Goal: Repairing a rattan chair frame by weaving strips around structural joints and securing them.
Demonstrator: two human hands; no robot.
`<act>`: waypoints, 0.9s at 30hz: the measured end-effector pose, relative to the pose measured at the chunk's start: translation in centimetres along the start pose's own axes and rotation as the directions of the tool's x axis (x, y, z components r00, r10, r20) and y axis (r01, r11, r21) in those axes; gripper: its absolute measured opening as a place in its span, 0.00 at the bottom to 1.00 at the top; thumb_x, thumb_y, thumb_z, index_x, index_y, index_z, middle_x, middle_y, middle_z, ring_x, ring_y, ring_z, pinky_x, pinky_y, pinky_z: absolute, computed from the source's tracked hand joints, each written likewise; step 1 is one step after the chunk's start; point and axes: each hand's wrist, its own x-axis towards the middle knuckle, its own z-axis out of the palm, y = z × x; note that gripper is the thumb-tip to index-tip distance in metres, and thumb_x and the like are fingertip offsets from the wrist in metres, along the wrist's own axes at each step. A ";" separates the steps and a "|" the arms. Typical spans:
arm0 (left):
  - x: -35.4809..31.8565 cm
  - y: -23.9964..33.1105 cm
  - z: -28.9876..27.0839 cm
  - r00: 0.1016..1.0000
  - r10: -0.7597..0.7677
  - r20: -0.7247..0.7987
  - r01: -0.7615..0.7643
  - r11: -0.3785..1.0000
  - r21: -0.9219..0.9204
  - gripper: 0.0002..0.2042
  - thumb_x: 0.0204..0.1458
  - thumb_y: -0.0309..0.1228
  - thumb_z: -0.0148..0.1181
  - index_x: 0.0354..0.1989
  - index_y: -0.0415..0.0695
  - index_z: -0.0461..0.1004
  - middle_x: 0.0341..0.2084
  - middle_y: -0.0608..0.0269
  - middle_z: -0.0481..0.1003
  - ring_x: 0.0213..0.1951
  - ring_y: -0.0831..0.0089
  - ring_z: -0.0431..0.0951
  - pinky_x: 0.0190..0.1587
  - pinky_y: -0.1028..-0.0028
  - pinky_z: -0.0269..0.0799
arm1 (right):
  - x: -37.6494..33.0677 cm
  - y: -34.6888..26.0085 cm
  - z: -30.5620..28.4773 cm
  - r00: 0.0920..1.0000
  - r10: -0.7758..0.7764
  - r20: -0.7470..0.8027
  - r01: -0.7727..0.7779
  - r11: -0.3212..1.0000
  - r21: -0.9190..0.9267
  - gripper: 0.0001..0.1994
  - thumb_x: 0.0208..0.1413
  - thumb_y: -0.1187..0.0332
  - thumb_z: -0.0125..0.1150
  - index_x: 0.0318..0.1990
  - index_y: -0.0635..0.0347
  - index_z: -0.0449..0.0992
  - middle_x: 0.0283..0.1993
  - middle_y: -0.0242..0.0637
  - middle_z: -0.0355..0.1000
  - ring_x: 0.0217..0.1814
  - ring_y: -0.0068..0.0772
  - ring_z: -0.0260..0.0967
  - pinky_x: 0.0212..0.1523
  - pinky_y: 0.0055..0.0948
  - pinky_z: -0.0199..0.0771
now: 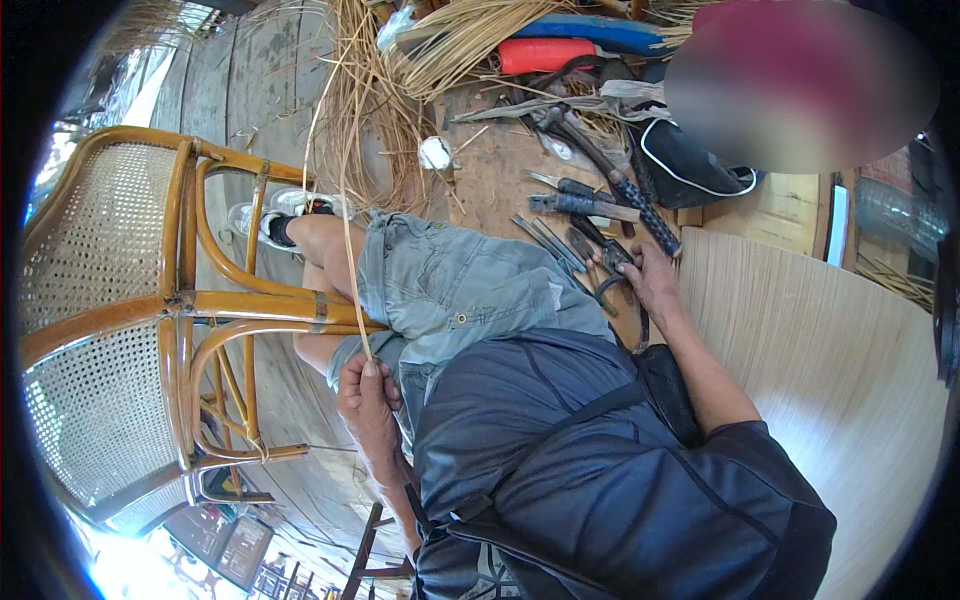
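My left hand (368, 400) is closed, pinching the end of a long pale rattan strip (350, 240) between thumb and fingers. The strip runs up past my knee toward the heap of cane. At the right, my right hand (654, 282) is closed around a black-handled hand tool (598, 238) above the wooden work board. My fingers partly cover it, and its exact kind is unclear. Close by lie a hammer (600, 165), several slim metal tools (548, 242) and wooden-handled ones. A rattan chair (175, 235) with woven cane panels stands beside my left hand, its frame reaching my legs.
Loose cane strips (375, 120) and a pale cane bundle (455, 55) lie at the far side, near a red cylindrical container (545, 55). A dark bag (695, 160) rests beyond the tools. A curved wood-grain tabletop (810, 350) fills the right. A blurred area hides the far right.
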 end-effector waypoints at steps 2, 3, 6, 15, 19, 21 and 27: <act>-0.3 -0.4 -0.1 0.999 -0.010 0.040 0.009 1.000 0.020 0.08 0.56 0.33 0.54 0.38 0.42 0.70 0.23 0.67 0.71 0.21 0.85 0.68 0.23 0.87 0.64 | -0.2 0.0 -0.5 0.992 0.071 0.100 -0.076 0.996 0.046 0.17 0.45 0.69 0.63 0.43 0.64 0.69 0.27 0.40 0.68 0.29 0.36 0.66 0.32 0.31 0.66; -0.2 -0.7 0.3 1.000 -0.005 0.030 0.005 1.000 0.009 0.08 0.56 0.33 0.54 0.38 0.42 0.70 0.23 0.67 0.71 0.21 0.85 0.68 0.23 0.87 0.64 | 0.3 -0.2 -0.8 0.993 0.057 0.100 -0.062 0.997 0.043 0.17 0.45 0.69 0.63 0.43 0.64 0.69 0.27 0.40 0.68 0.29 0.36 0.66 0.32 0.31 0.66; 0.4 -1.1 0.6 0.997 0.040 0.061 -0.059 0.932 0.356 0.11 0.54 0.30 0.54 0.42 0.38 0.70 0.29 0.59 0.73 0.31 0.72 0.73 0.35 0.75 0.68 | 0.7 0.2 -1.7 0.961 0.109 0.253 -0.134 0.988 0.081 0.14 0.45 0.69 0.62 0.38 0.66 0.70 0.26 0.40 0.67 0.29 0.32 0.66 0.32 0.31 0.66; -0.2 3.7 0.9 0.687 0.716 0.125 -0.601 0.464 0.651 0.21 0.45 0.28 0.59 0.49 0.38 0.67 0.49 0.47 0.67 0.53 0.51 0.65 0.57 0.59 0.58 | 0.3 1.0 -7.1 0.965 -0.108 0.241 0.053 0.973 0.227 0.08 0.51 0.72 0.60 0.37 0.66 0.74 0.31 0.35 0.69 0.33 0.27 0.68 0.33 0.24 0.68; -3.8 7.1 0.8 0.569 0.697 0.436 -0.797 0.337 0.501 0.23 0.42 0.35 0.64 0.48 0.42 0.70 0.51 0.54 0.67 0.54 0.57 0.66 0.55 0.61 0.61 | 0.5 -10.3 -10.9 0.842 -0.402 0.359 0.369 0.916 0.160 0.05 0.52 0.75 0.54 0.36 0.65 0.73 0.32 0.36 0.65 0.34 0.28 0.64 0.37 0.25 0.65; -5.8 6.3 1.7 0.633 0.662 0.401 -0.732 0.344 0.588 0.26 0.44 0.45 0.59 0.49 0.42 0.69 0.49 0.53 0.68 0.52 0.57 0.67 0.52 0.59 0.61 | 1.6 -17.2 -10.3 0.520 -0.695 0.496 0.760 0.642 0.103 0.05 0.50 0.77 0.56 0.35 0.67 0.72 0.35 0.41 0.67 0.37 0.37 0.67 0.40 0.27 0.67; -9.0 0.8 -3.5 0.907 0.417 0.053 -0.356 0.693 0.627 0.15 0.48 0.44 0.56 0.33 0.44 0.72 0.28 0.59 0.75 0.35 0.59 0.77 0.35 0.64 0.69 | -0.5 -34.8 -2.2 -0.085 -0.622 0.778 0.929 0.234 0.288 0.07 0.51 0.76 0.54 0.38 0.67 0.71 0.37 0.44 0.67 0.43 0.44 0.66 0.46 0.32 0.65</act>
